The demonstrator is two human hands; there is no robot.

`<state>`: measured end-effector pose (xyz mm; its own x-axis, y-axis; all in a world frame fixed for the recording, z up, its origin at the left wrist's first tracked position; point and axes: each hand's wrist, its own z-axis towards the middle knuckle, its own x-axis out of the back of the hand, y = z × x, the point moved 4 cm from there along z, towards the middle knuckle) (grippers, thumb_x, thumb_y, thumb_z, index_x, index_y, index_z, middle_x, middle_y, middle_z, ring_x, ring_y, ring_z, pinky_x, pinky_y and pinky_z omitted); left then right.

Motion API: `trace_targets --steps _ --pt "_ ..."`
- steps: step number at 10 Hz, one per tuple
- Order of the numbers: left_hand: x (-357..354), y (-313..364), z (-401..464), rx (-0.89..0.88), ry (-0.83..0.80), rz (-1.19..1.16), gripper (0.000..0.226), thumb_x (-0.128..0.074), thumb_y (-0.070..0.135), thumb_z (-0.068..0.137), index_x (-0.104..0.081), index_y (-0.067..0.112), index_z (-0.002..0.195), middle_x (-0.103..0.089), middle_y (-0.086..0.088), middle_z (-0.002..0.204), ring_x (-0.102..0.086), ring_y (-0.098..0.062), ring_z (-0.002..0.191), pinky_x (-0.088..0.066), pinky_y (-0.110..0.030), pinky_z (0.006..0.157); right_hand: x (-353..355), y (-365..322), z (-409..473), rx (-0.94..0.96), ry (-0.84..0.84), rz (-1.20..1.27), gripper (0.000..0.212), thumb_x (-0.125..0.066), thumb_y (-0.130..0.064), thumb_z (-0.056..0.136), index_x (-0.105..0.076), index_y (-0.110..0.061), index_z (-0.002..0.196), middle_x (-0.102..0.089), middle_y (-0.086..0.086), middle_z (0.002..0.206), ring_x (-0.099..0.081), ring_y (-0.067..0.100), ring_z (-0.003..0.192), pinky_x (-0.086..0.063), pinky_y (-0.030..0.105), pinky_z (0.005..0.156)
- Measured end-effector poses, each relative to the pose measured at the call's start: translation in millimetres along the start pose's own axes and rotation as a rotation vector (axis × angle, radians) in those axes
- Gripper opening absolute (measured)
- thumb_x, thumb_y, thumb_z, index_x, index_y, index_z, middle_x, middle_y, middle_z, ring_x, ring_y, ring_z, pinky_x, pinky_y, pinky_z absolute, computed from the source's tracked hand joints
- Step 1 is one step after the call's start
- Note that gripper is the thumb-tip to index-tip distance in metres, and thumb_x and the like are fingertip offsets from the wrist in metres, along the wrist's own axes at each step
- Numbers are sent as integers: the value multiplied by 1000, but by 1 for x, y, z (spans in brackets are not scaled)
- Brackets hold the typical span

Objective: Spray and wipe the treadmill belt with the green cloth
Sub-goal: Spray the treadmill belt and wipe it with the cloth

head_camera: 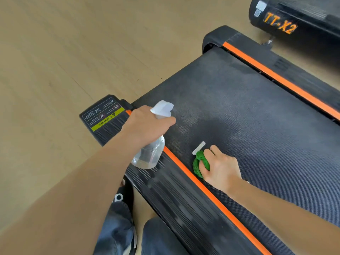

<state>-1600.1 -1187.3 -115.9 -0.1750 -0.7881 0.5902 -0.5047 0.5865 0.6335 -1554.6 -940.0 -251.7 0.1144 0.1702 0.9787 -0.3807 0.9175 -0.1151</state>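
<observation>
Left hand (pixel 145 126) up over the near edge of the belt (pixel 248 116), its grip wrapped round the neck of a clear spray bottle (pixel 150 153), fingers curled at the white trigger head (pixel 162 109), nozzle aimed across the belt. The bottle hangs tilted above the ribbed side rail (pixel 184 199), its base over the orange stripe (pixel 211 196) that marks where rail meets belt.

Right hand (pixel 219 166) is down on the belt just inside that stripe, grip closed over the bunched green cloth (pixel 197 162), which sticks out on the thumb side; a small white tag (pixel 199 147) pokes out from it, lying on the belt.

Writing: a sticker (pixel 103 115) on the rail's end cap (pixel 97 129) carries a yellow band reading "WARNING", upside down from here; the small print above it is too fine to read. Top right, a second black machine (pixel 294 15) shows "TT-X2" in orange.

Room to move: broad dark belt lies open beyond both hands, running to a second orange stripe (pixel 276 76) on the far rail. Past the belt's end, pale wood floor (pixel 55 61). Denim knees (pixel 117 227) sit at the bottom, beside the near rail.
</observation>
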Motion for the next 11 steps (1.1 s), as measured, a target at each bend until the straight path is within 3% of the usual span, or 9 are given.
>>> trace_targets --steps 1,2,4,6,7,9,11 --pt "-1 0 0 17 -74 14 38 -72 48 82 -71 12 90 -55 2 66 -49 -15 52 -38 -25 53 0 1 0 -11 -6 4 27 -46 -38 90 -54 -13 80 -47 0 81 -45 23 44 -23 23 42" --pt "0 0 -1 2 -66 42 29 -70 43 85 -76 15 80 -57 6 67 -51 -12 57 -37 -25 53 0 0 0 -20 -5 11 28 -46 -38 89 -54 -13 80 -47 0 81 -46 23 44 -24 23 43" --pt "-7 8 0 -38 -68 -41 40 -70 45 85 -71 6 89 -56 4 67 -47 -14 56 -40 -25 55 1 1 0 -28 -6 17 28 -46 -39 90 -53 -14 81 -47 -1 81 -47 23 45 -27 23 41" --pt "-1 15 3 -56 97 -46 34 -68 44 84 -72 11 89 -71 -3 92 -60 -21 75 -52 -35 74 1 0 0 -33 1 16 27 -47 -38 90 -53 -14 80 -47 -1 81 -45 22 44 -27 23 41" --pt "5 14 4 -45 95 -42 31 -69 42 87 -60 14 79 -61 -2 81 -55 -21 70 -46 -33 68 0 1 0 -36 -1 15 27 -47 -38 89 -53 -14 80 -46 -1 80 -45 22 44 -28 23 40" --pt "22 -10 7 84 209 -60 34 -65 43 84 -70 13 100 -73 -3 95 -69 -26 89 -56 -41 85 -1 2 0 -37 -1 25 27 -46 -39 89 -51 -15 78 -45 -2 79 -45 22 44 -29 24 39" --pt "28 -28 7 158 252 -165 32 -68 43 88 -62 12 83 -60 -4 76 -58 -25 70 -48 -35 71 -1 2 0 -31 21 43 26 -46 -38 89 -49 -15 77 -42 -3 78 -43 21 43 -30 23 38"
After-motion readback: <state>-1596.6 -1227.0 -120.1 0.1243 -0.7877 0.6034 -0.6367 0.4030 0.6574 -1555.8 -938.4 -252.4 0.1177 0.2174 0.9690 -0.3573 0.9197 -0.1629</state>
